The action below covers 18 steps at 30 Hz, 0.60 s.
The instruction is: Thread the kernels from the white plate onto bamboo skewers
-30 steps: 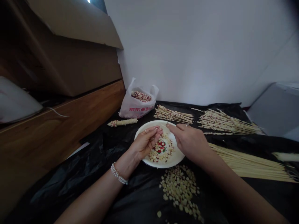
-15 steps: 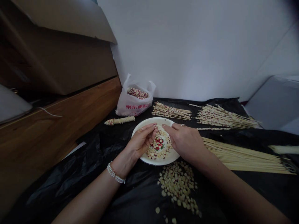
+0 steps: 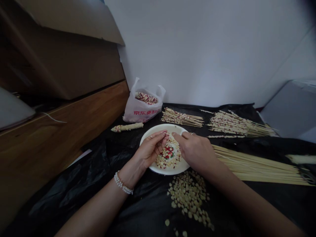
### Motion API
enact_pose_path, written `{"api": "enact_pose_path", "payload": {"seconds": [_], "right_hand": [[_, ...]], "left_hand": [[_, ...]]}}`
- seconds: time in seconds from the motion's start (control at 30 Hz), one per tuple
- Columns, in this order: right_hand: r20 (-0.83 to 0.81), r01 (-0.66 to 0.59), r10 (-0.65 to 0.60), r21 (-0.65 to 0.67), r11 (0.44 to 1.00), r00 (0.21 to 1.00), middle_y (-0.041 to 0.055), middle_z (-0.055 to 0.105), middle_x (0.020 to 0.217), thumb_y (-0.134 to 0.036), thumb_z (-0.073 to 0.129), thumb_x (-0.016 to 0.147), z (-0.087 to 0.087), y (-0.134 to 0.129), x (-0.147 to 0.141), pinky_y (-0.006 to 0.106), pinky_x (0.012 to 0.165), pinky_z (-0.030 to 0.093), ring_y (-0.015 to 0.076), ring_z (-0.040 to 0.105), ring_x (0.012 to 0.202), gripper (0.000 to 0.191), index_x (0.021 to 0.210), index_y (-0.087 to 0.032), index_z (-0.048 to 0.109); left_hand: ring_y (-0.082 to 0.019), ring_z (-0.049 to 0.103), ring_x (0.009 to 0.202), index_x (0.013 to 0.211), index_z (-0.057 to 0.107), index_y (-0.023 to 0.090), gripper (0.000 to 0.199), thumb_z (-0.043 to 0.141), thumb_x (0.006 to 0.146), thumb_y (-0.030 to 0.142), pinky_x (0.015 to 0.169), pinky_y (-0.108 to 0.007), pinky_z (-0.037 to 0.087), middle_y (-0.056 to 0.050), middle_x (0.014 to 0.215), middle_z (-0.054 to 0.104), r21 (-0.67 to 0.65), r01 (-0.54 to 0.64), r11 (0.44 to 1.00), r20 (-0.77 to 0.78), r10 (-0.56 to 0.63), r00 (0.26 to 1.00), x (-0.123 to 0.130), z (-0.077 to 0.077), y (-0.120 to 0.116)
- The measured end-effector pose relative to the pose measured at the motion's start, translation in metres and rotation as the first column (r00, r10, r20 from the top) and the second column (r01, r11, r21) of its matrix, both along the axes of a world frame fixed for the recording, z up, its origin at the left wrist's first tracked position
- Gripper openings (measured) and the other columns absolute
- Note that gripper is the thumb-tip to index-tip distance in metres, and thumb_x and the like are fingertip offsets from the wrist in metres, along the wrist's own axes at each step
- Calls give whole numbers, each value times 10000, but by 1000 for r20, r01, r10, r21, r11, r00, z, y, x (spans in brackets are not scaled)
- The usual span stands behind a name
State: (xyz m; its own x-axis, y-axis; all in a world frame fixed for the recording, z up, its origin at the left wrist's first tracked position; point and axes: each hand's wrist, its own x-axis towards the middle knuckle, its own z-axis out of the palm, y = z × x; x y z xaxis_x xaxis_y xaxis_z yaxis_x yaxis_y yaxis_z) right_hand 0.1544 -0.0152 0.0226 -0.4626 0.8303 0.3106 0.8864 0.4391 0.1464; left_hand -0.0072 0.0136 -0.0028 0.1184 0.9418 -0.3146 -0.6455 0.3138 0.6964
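A white bowl (image 3: 145, 141) with red and cream corn kernels (image 3: 166, 162) in it stands on black plastic sheeting. Over the bowl's left side is my left hand (image 3: 153, 148), thumb and fingertips pinched on a thin stick (image 3: 168, 133) whose tip barely shows. My right hand (image 3: 196, 148) is over the bowl's right side, fingers curled, its fingertips close to those of my left hand. What the right fingers hold, if anything, is too small to make out. More kernels (image 3: 189, 194) lie in a pile in front of the bowl.
Behind the bowl stand a plastic bag (image 3: 142, 107) with corn cobs and, beside it, sticks threaded with kernels (image 3: 182, 117). A partly stripped cob (image 3: 127, 127) lies left. Bare sticks (image 3: 256, 166) and more threaded sticks (image 3: 229, 123) lie right. Scissors (image 3: 308, 177) are at the right edge.
The view has shifted very slightly. A thin pale stick tip now shows between the fingertips of my two hands; otherwise both hands keep nearly the same pose.
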Motion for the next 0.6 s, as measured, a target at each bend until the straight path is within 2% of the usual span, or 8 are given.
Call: {"api": "enact_pose_path", "payload": {"seconds": [0.4,0.6], "right_hand": [[5,-17,17,13,1000,1000,69,672,884,-119,479,865,0,-2,-1,281,508,306,191,617,727,266,1077,-189,624],[-1,-7,7,29,1000,1000,76,674,885,-123,471,874,-1,-3,-2,280,509,330,195,628,731,348,1199,-178,584]], "left_hand": [[-91,672,627,875,689,69,163,575,802,-23,599,-148,575,-81,775,711,-100,-24,995,110,35,993,-3,-1,2],[-80,659,610,858,687,67,158,571,804,-26,589,-132,560,-68,748,704,-80,-12,997,94,19,995,-3,-1,2]]}}
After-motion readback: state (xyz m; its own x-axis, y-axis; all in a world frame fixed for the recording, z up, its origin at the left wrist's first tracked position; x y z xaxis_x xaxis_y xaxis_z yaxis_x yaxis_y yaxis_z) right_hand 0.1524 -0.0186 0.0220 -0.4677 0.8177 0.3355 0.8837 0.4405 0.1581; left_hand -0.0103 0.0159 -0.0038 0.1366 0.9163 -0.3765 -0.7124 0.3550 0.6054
